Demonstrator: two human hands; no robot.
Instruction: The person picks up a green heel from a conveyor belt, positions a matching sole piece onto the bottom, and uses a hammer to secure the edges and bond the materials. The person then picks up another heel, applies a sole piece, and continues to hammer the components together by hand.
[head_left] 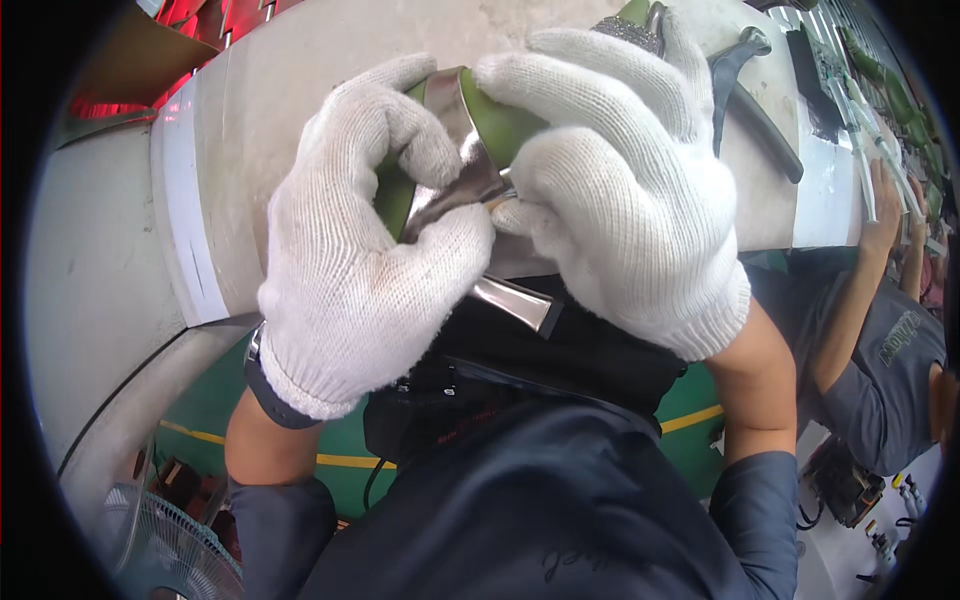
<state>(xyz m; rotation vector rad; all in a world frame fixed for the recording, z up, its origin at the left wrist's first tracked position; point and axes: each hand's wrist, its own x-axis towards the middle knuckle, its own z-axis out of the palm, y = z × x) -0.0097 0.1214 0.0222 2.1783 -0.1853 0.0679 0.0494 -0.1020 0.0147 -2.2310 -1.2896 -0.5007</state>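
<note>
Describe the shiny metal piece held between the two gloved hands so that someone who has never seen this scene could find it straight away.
Start at the pale workbench across the top of the view, then come down to the two white knitted gloves, left hand and right hand, meeting at the middle. Between them runs a bent, mirror-bright metal strip lying across a green part; unlike the dull dark levers on the bench, it gleams silver.

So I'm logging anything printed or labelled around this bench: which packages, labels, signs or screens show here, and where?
Printed marking: on the grey shirt sleeve of a co-worker at the right edge, a short slanted line of pale lettering.
Faint marking: on the person's own dark clothing at the bottom, small and blurred.
No packages, signs or screens can be made out.
</note>
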